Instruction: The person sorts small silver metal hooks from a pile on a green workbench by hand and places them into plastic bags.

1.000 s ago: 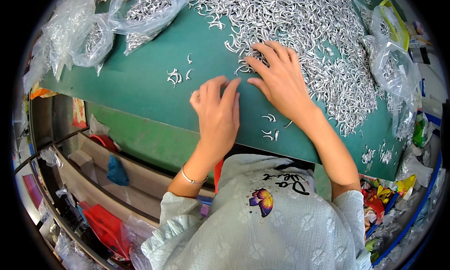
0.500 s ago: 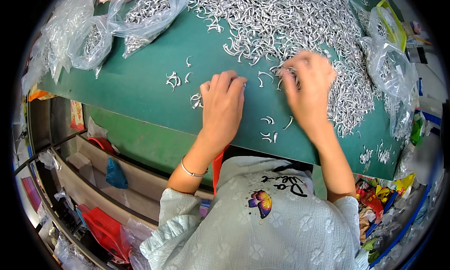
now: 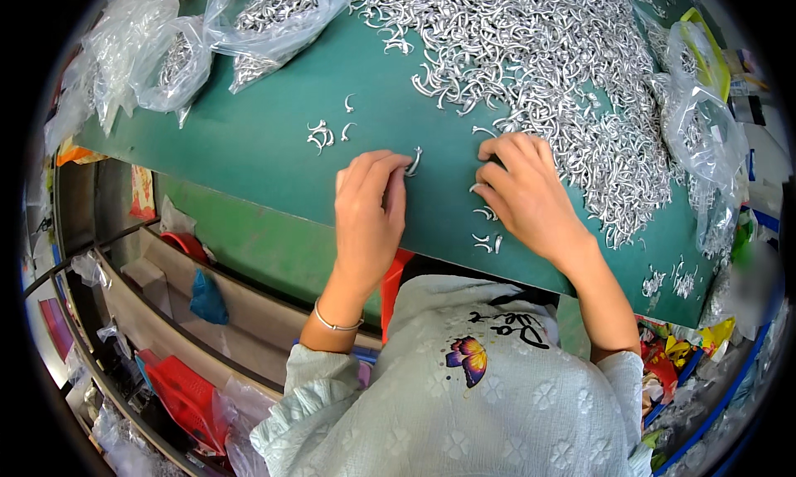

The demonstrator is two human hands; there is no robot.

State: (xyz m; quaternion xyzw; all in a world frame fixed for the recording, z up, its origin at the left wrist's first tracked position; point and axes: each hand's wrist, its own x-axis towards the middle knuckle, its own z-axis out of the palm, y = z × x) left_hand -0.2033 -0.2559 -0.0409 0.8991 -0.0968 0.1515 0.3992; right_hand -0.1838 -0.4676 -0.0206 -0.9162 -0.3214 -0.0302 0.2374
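My left hand [image 3: 369, 208] is over the green table [image 3: 274, 145], its thumb and index finger closed at the lower end of a small curved silver metal piece [image 3: 415, 160]. To its right, my right hand [image 3: 531, 195] has bent fingers beside the near edge of a large heap of similar curved pieces [image 3: 531, 54]. A bit of silver metal [image 3: 476, 187] shows at its thumb and index fingertips; the rest is hidden. Several loose pieces [image 3: 487, 242] lie just below that hand. Another small group [image 3: 320, 135] rests up and left of my left hand.
Clear plastic bags of metal pieces [image 3: 278, 29] stand at the far left. Another bag [image 3: 701, 137] hangs by a yellow-green basket [image 3: 709, 58] at the right. Small clusters [image 3: 681, 280] lie near the right corner. Below the table are a beige trough [image 3: 249, 344] and a red basket [image 3: 178, 398].
My right hand has drawn back from the heap toward me and slightly left. My left hand has shifted left and nearer, and a curved piece now shows at its fingertips. The view has shifted slightly.
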